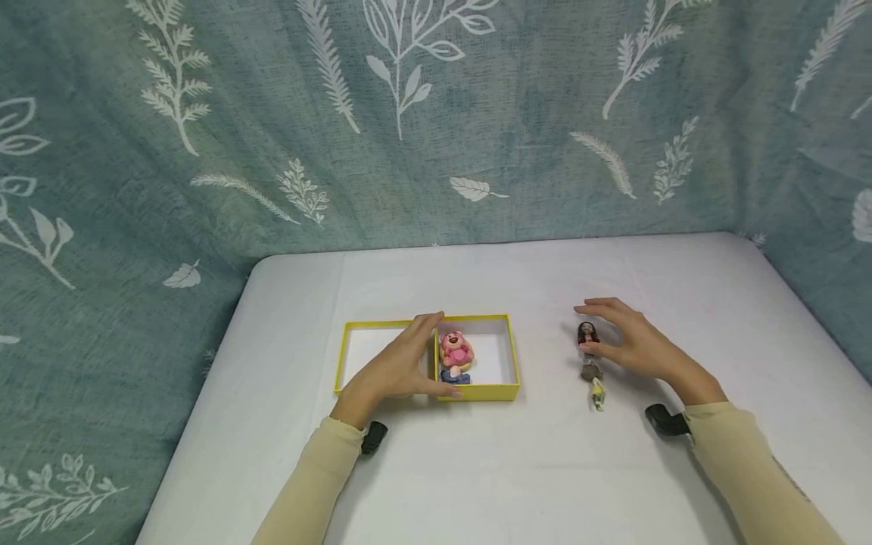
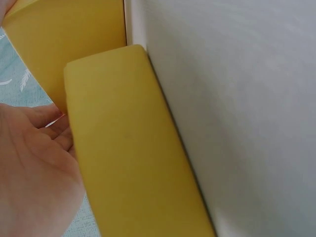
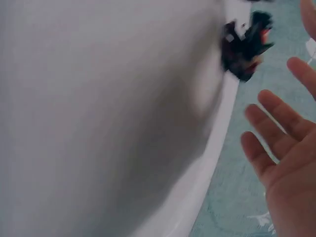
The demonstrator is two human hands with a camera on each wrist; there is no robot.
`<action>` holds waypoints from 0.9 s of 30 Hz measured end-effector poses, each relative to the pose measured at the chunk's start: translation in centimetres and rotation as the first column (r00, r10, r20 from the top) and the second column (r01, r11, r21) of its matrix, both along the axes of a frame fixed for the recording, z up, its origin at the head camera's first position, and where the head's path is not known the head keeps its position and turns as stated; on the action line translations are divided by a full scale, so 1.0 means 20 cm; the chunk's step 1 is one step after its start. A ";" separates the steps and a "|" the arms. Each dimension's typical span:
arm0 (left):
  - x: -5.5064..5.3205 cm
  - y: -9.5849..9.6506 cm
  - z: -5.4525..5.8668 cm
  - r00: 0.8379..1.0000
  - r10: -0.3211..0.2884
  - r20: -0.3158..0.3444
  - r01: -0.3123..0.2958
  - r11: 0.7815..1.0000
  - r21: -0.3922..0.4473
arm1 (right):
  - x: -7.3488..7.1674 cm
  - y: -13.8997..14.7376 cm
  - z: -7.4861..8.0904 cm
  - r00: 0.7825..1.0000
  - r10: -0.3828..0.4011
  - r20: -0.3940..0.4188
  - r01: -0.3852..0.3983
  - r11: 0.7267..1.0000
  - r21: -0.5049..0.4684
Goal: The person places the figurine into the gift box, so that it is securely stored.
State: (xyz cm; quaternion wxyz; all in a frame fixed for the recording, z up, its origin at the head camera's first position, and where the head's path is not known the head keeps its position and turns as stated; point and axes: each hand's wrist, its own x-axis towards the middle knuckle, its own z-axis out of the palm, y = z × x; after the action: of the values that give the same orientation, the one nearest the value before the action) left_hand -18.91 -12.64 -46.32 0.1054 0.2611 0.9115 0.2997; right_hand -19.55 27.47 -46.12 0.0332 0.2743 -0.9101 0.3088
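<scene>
My left hand [image 1: 402, 367] spans the left end of a yellow box [image 1: 500, 392], thumb at its front wall and fingers at the back. Inside the box lie a pink bear figurine [image 1: 455, 350] and a small blue figure [image 1: 454, 375]. In the left wrist view the thumb meets the box wall [image 2: 69, 39]. My right hand [image 1: 636, 344] hovers with spread fingers around a dark-haired doll figurine [image 1: 587, 333]. Seen from the right wrist, its fingers [image 3: 276, 116] are apart from a dark, blurred figure [image 3: 244, 47].
The yellow-rimmed lid [image 1: 338, 356] lies left of the box, partly behind my left hand. Below the doll are a brown piece [image 1: 590, 372] and a small yellow-green figurine [image 1: 597, 394]. A white cloth covers the table [image 1: 490, 469]; a green leaf-patterned curtain [image 1: 436, 189] hangs behind it.
</scene>
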 end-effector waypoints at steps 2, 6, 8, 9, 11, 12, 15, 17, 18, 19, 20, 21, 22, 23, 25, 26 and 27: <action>0.00 0.00 0.00 1.000 0.003 -0.002 -0.003 1.000 0.004 | 0.01 0.03 -0.02 1.000 -0.013 0.012 0.013 1.000 0.007; 0.01 0.00 0.00 1.000 0.008 -0.003 -0.008 1.000 0.008 | 0.02 0.05 -0.04 0.999 -0.018 0.038 0.017 1.000 0.015; 0.01 0.01 0.00 1.000 0.008 -0.001 -0.008 1.000 0.011 | 0.01 0.06 -0.04 0.998 -0.018 0.059 0.017 1.000 0.021; 0.01 0.00 0.00 1.000 0.007 -0.001 -0.007 1.000 0.014 | 0.01 0.06 -0.04 0.997 -0.017 0.072 0.015 1.000 0.025; 0.01 0.00 0.00 1.000 0.002 -0.004 -0.002 1.000 0.019 | 0.01 0.06 -0.05 0.995 -0.018 0.095 0.014 0.999 0.044; 0.01 0.00 0.00 1.000 0.002 -0.003 -0.002 1.000 0.020 | 0.01 0.07 -0.05 0.994 -0.018 0.106 0.012 0.998 0.055; 0.01 0.00 0.00 1.000 0.003 -0.002 -0.003 1.000 0.022 | 0.01 0.07 -0.05 0.992 -0.019 0.128 0.008 0.996 0.086; 0.01 0.00 0.00 1.000 0.002 -0.002 -0.002 1.000 0.020 | 0.01 0.07 -0.06 0.991 -0.022 0.134 0.008 0.995 0.103; 0.01 0.00 0.00 1.000 0.003 0.000 -0.003 1.000 0.017 | 0.01 0.07 -0.06 0.991 -0.023 0.133 0.008 0.994 0.108; 0.01 0.00 0.00 1.000 0.002 0.001 -0.002 1.000 0.015 | 0.01 0.07 -0.06 0.991 -0.024 0.133 0.009 0.994 0.111; 0.01 0.00 0.00 1.000 0.003 0.002 -0.003 1.000 0.012 | 0.00 0.07 -0.06 0.991 -0.028 0.133 0.012 0.993 0.115; 0.01 0.00 0.00 1.000 0.004 0.003 -0.004 1.000 0.010 | 0.00 0.07 -0.06 0.991 -0.030 0.133 0.014 0.993 0.119; 0.01 0.00 0.00 1.000 0.004 0.004 -0.004 1.000 0.008 | 0.00 0.07 -0.05 0.991 -0.032 0.131 0.016 0.992 0.123; 0.01 0.00 0.00 1.000 0.005 0.006 -0.005 1.000 0.006 | 0.00 0.07 -0.05 0.991 -0.033 0.130 0.017 0.992 0.128; 0.01 0.00 0.00 1.000 0.005 0.005 -0.005 1.000 0.006 | 0.00 0.07 -0.05 0.991 -0.035 0.127 0.018 0.991 0.134; 0.01 0.00 0.00 1.000 0.005 0.003 -0.005 1.000 0.006 | -0.01 0.07 -0.05 0.992 -0.035 0.118 0.018 0.990 0.141; 0.01 0.00 0.00 1.000 0.004 0.002 -0.005 1.000 0.007 | -0.01 0.08 -0.05 0.993 -0.031 0.110 0.015 0.989 0.147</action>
State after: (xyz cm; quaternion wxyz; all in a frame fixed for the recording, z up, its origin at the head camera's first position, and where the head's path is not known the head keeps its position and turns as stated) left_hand -18.76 -12.60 -46.30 0.1047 0.2591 0.9109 0.3037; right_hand -19.70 28.97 -47.08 -0.0343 0.2477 -0.9338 0.2560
